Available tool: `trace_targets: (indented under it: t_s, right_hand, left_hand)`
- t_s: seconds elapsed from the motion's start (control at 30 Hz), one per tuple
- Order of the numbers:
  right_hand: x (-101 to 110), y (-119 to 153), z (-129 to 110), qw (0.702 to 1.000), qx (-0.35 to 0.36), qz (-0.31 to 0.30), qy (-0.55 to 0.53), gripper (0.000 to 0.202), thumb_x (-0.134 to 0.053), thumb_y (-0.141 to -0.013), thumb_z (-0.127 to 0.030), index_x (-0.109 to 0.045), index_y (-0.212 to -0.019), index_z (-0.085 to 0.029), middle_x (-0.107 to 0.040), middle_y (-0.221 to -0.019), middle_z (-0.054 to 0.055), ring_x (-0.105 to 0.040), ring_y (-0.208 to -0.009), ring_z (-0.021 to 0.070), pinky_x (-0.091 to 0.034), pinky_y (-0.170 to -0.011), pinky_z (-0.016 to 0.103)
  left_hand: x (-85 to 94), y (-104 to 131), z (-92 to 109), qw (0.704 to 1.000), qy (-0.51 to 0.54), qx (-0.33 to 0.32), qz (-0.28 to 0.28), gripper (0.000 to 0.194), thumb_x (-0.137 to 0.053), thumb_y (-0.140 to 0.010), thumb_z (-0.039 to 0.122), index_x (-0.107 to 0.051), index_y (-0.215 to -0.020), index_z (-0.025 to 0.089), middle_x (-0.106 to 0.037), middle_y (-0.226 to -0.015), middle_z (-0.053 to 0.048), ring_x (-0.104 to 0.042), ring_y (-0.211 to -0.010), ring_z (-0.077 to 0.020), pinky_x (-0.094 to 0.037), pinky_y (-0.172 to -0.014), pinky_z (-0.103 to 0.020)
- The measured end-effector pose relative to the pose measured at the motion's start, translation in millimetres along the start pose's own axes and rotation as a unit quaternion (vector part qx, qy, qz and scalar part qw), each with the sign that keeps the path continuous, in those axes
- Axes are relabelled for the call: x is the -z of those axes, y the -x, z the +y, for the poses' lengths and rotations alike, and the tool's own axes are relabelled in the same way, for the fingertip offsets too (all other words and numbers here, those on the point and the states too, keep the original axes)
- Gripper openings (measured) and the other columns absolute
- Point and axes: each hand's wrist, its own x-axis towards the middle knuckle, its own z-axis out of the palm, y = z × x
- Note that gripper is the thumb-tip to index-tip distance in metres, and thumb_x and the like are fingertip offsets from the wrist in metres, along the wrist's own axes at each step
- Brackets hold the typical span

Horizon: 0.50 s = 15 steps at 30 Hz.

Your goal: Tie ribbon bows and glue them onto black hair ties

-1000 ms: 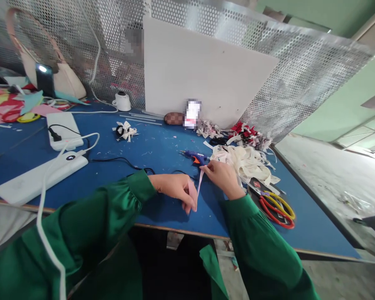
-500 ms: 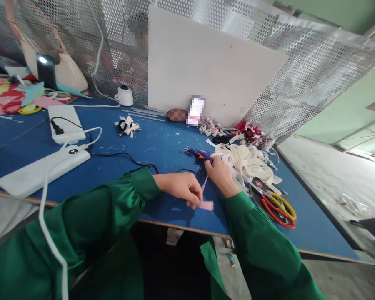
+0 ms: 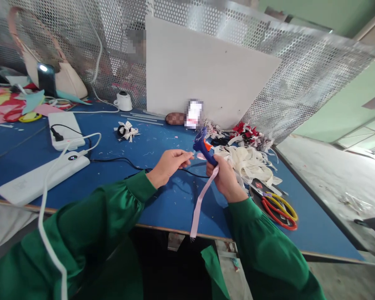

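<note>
My right hand (image 3: 224, 177) is wrapped round the handle of a blue glue gun (image 3: 205, 151) with an orange trigger, raised over the table. A pink ribbon (image 3: 201, 204) hangs from the same hand down to the table's front edge. To its left, my left hand (image 3: 171, 163) has its thumb and fingertips pinched together; what they hold, if anything, is too small to name. A small pink piece (image 3: 201, 156) shows between that hand and the gun.
Cream fabric strips (image 3: 248, 164) lie right of the gun, with scissors (image 3: 281, 210) in front. White power strips (image 3: 43, 177), cables and a handbag (image 3: 68, 79) are at left. A lit phone (image 3: 194, 113) leans against the white board (image 3: 206, 71).
The glue gun has been lifted and tilted upward in my right hand. My left hand has moved up and left, and the ribbon now hangs from my right hand.
</note>
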Motion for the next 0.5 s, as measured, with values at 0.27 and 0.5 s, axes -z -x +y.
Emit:
trace_targets:
  t_s: [0.27, 0.5]
  right_hand:
    - [-19, 8, 11, 0.972, -0.128, -0.136, -0.143, 0.029, -0.062, -0.084, -0.044, -0.048, -0.077, -0.020, -0.043, -0.059, -0.006, -0.035, -0.046, 0.0067, -0.034, -0.048, 0.021]
    - [-32, 15, 19, 0.974, -0.127, -0.144, -0.117, 0.032, -0.066, -0.083, -0.050, -0.056, -0.082, -0.020, -0.052, -0.062, -0.004, -0.044, -0.051, 0.0089, -0.043, -0.053, 0.024]
  left_hand:
    - [-2.9, -2, -15, 0.992, 0.065, 0.107, -0.033, 0.041, -0.086, -0.065, 0.045, -0.079, -0.093, 0.017, -0.075, -0.094, -0.010, -0.064, -0.083, -0.0176, -0.043, -0.068, -0.025]
    - [-5.4, -3, -23, 0.979, 0.146, 0.141, -0.011, 0.042, -0.091, -0.058, 0.042, -0.077, -0.087, 0.016, -0.074, -0.089, -0.007, -0.065, -0.071, -0.0141, -0.049, -0.070, -0.028]
